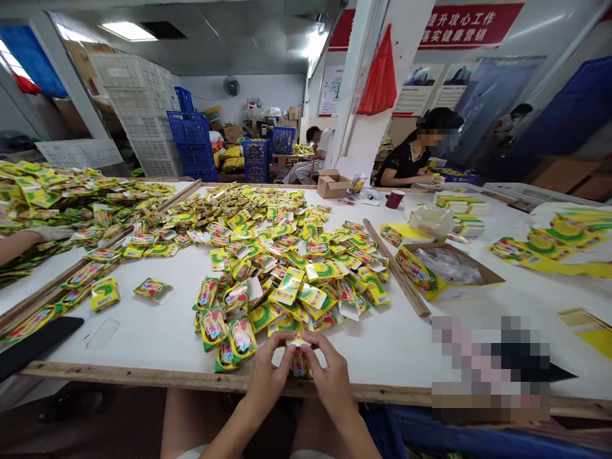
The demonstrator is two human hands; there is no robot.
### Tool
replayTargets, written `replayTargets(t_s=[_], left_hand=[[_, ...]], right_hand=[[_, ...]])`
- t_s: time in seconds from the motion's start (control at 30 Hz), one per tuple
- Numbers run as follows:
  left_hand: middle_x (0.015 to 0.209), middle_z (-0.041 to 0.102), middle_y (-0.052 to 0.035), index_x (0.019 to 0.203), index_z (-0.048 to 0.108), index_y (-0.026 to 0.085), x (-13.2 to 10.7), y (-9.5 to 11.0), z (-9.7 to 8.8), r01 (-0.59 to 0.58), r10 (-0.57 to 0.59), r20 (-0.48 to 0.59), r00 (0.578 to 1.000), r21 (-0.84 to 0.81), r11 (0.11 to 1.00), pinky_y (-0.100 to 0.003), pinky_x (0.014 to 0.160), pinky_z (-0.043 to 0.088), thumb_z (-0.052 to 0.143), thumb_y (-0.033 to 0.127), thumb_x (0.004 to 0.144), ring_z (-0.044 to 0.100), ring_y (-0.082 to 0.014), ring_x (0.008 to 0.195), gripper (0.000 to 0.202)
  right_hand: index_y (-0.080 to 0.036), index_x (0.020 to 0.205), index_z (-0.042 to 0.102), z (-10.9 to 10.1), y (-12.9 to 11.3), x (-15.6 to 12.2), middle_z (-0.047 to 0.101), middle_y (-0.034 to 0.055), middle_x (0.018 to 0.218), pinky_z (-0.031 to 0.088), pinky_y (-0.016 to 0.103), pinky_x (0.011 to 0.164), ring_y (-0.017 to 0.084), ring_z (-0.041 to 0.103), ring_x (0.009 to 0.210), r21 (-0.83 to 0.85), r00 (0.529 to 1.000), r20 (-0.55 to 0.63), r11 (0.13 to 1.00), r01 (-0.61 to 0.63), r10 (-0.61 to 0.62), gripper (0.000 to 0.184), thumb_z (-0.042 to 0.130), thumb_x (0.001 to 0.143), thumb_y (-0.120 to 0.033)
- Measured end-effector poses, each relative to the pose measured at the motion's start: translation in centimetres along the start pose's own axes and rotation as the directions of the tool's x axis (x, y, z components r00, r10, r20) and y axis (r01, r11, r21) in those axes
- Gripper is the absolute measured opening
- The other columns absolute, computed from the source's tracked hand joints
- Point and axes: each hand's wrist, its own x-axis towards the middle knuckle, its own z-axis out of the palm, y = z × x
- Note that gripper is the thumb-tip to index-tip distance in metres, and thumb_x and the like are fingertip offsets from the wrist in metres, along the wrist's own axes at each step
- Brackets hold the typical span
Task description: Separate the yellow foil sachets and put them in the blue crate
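Observation:
My left hand (pixel 272 360) and my right hand (pixel 327 363) meet near the table's front edge. Between them they grip a small yellow and green printed carton (pixel 300 366), with fingers and thumbs at its white upper flap. Much of the carton is hidden by my fingers. Just beyond lies a heap of like cartons (pixel 287 280), some with white end flaps sticking out. Several more cartons (pixel 241 338) lie by my left hand.
Wooden strips (pixel 396 268) divide the white table (pixel 157 331). An open box with plastic bags (pixel 449 268) stands right. A gloved hand (pixel 52 233) reaches into another carton pile at left. A dark phone-like slab (pixel 41 344) lies front left. A person in black (pixel 406 156) sits across.

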Motion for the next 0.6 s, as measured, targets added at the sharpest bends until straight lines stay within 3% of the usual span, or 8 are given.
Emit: replayTargets(t_s=[0.13,0.27,0.6], left_hand=[[0.092,0.071,-0.0076,0.096,0.064,0.022,0.6,0.6,0.3,0.056,-0.056,-0.027,0.998,-0.004,0.998,-0.034,0.077,0.054,0.055,0.035,0.088,0.067,-0.0230,0.086,0.018],[0.090,0.072,-0.0066,0.091,0.066,0.022,0.8,0.7,0.4,0.059,-0.061,-0.026,0.998,-0.057,0.997,-0.033,0.079,0.053,0.056,0.035,0.088,0.067,-0.0222,0.086,0.017],[0.102,0.072,-0.0077,0.099,0.071,0.022,0.0,-1.0,-0.9,-0.065,0.070,0.051,0.996,-0.079,0.995,-0.033,0.087,0.051,0.057,0.030,0.090,0.066,-0.0213,0.097,0.019]], right_hand=[[-0.021,0.100,0.065,-0.2,-0.4,0.8,0.071,0.0060,0.090,0.053,0.031,0.075,0.022,0.067,0.080,-0.028,0.999,0.019,0.999,-0.033,0.033,0.024,0.052,0.092,-0.041],[-0.022,0.091,0.066,-0.7,-1.0,1.1,0.070,0.0050,0.087,0.052,0.028,0.070,0.022,0.066,0.080,0.048,0.995,0.075,0.997,-0.064,0.060,0.023,0.052,0.092,-0.041],[-0.020,0.091,0.069,-0.8,-0.2,0.3,0.070,0.0063,0.094,0.051,0.031,0.082,0.023,0.066,0.092,0.190,0.992,0.106,0.978,-0.090,0.071,0.021,0.057,0.090,-0.038]])
